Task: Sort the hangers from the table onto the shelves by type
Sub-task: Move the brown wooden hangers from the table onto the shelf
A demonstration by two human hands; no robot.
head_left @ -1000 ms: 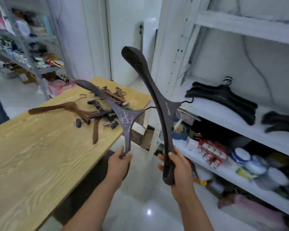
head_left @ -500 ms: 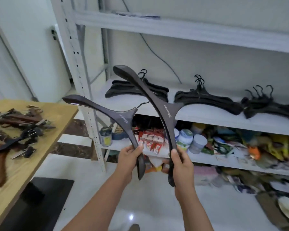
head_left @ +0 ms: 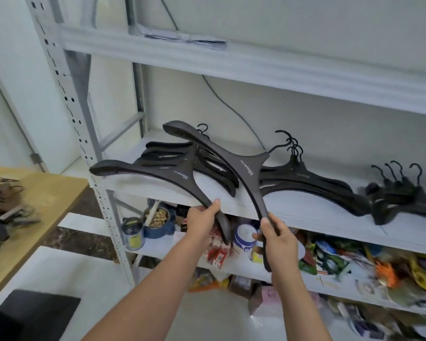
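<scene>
Gripping a dark hanger [head_left: 177, 174] at frame centre in the head view, the left hand [head_left: 202, 222] mirrors the right hand [head_left: 277, 238], which is curled round a second hanger [head_left: 246, 166]. Both are probably best laid flat, hooks rearward, on the matching pile [head_left: 162, 153] on the shelf [head_left: 317, 210] behind.

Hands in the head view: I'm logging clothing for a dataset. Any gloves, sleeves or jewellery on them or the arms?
The left hand and right hand wear no gloves; no ring, watch or bracelet shows. The left forearm and right forearm are uncovered to the frame's bottom edge, with no sleeve in view.
</scene>
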